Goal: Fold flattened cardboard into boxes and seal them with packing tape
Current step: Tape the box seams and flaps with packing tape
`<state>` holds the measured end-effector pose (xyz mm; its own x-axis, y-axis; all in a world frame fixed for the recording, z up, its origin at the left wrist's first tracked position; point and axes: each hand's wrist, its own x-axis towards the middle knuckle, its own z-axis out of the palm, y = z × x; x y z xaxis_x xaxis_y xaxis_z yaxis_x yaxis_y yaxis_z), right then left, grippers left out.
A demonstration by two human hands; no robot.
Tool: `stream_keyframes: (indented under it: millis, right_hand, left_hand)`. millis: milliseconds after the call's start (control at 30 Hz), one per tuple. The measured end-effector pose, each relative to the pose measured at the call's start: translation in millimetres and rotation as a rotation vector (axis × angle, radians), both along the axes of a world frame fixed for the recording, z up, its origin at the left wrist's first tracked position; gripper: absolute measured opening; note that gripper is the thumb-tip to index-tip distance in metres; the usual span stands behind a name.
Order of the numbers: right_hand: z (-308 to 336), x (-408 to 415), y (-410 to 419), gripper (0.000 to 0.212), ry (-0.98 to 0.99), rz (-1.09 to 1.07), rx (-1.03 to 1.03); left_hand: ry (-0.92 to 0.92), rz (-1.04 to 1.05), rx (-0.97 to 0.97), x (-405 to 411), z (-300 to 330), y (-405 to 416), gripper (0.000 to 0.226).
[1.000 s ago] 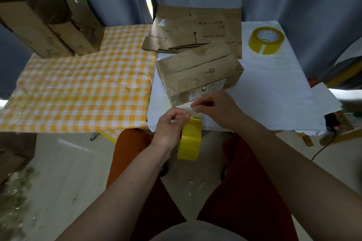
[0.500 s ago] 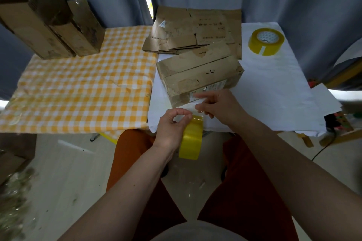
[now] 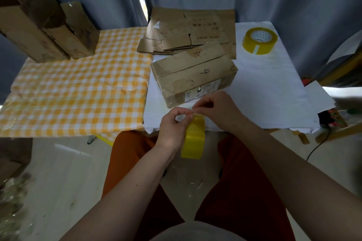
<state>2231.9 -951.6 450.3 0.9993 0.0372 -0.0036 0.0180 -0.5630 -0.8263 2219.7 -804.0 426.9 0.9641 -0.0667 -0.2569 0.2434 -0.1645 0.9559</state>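
We start wide: two tables side by side, a checked cloth [image 3: 74, 92] on the left one and a white sheet [image 3: 270, 88] on the right. At the far left corner stand two finished boxes [image 3: 45, 25], leaning against the curtain. On the white side lies a stack of flats [image 3: 188, 31], and just in front of it the box [image 3: 194, 76] we are working on, its top flaps folded shut with "3" and "4" inked on them. A spare roll [image 3: 260, 40] sits well apart at the far right.

Now down to the action at the near edge. Our left hand [image 3: 174, 129] grips the roll [image 3: 193, 137], held on edge just off the table above our lap. Our right hand [image 3: 217, 109] comes in close to it, fingers curled, pinching at the top of the roll where the tape end should be. Whether the end is actually lifted, we cannot tell; the tape is too clear to see.

So by our reading the folding is done here and the sealing is about to begin. The next move calls for peeling out a good length, then carrying it to the box's top seam and pressing it down flat.
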Motion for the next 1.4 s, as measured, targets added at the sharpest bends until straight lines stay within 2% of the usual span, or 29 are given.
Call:
stream_keyframes:
  millis: [100, 167, 200, 300, 333, 400, 467, 533, 633, 733, 800, 867, 967, 1100, 1233, 1333, 1400]
  right_hand:
    - [-1.4, -1.5, -1.9, 0.003, -0.014, -0.004, -0.02]
    - [-5.5, -0.8, -6.6, 0.007, -0.026, -0.044, -0.016]
    - [-5.6, -0.8, -9.5, 0.01, -0.033, -0.064, 0.014]
    - [-3.8, -2.9, -17.4, 0.053, -0.028, -0.149, 0.144]
    - [-3.2, -4.2, -20.4, 0.06, -0.009, -0.187, 0.163]
    - [-1.5, -5.5, -25.3, 0.058, 0.096, -0.229, 0.149]
    - [-0.7, -6.7, -28.7, 0.046, 0.234, -0.177, 0.069]
    - [-0.5, -9.0, -31.5, 0.045, 0.335, -0.146, 0.089]
    - [0.3, -10.0, -36.7, 0.067, 0.409, -0.183, 0.303]
    - [0.3, -10.2, -41.6, 0.077, 0.306, -0.152, 0.287]
    - [1.1, -9.8, -45.5, 0.075, 0.225, -0.145, 0.191]
    - [1.4, -9.3, -52.2, 0.073, 0.176, -0.158, 0.101]
    - [-3.0, -7.2, -66.6, 0.074, 0.176, -0.188, -0.004]
    - [-20.2, -0.5, -84.5, 0.064, 0.165, -0.248, -0.27]
    - [-45.7, 3.8, -100.2, 0.044, 0.154, -0.326, -0.53]
    - [-61.4, 4.3, -112.1, 0.04, 0.194, -0.313, -0.663]
    - [-66.3, 5.2, -115.9, 0.045, 0.23, -0.304, -0.694]
  left_hand:
    - [-0.012, 0.004, 0.026, 1.1, 1.2, -4.0, 0.007]
    - [-0.018, -0.007, 0.034, 1.8, 2.4, -8.0, 0.008]
    - [-0.017, -0.012, 0.028, 1.9, 3.6, -10.3, 0.009]
    - [-0.021, 0.005, 0.028, 6.6, 5.2, -16.6, 0.01]
    - [-0.019, 0.016, 0.023, 8.7, 6.3, -19.1, 0.01]
    - [-0.02, 0.029, -0.001, 11.7, 9.9, -24.8, 0.009]
    - [-0.019, 0.025, -0.007, 13.7, 12.5, -32.0, 0.006]
    - [-0.001, 0.032, -0.021, 15.9, 11.9, -39.1, 0.004]
    - [0.014, 0.057, -0.086, 19.0, 11.0, -48.3, 0.006]
    - [-0.019, 0.045, -0.089, 21.3, 9.7, -53.6, 0.015]
    - [-0.154, -0.005, 0.057, 25.0, 2.8, -54.1, 0.024]
    - [-0.289, -0.119, 0.31, 29.6, -5.5, -51.6, 0.034]
    - [-0.241, -0.179, 0.615, 34.5, -10.4, -50.0, 0.054]
    - [-0.305, -0.225, 0.723, 31.7, -11.0, -51.9, 0.054]
    - [-0.473, -0.339, 0.881, 26.9, -14.6, -47.3, 0.062]
    - [-0.641, -0.382, 1.069, 31.6, -18.1, -38.9, 0.072]
    - [-0.632, -0.413, 1.22, 36.3, -19.2, -34.8, 0.078]
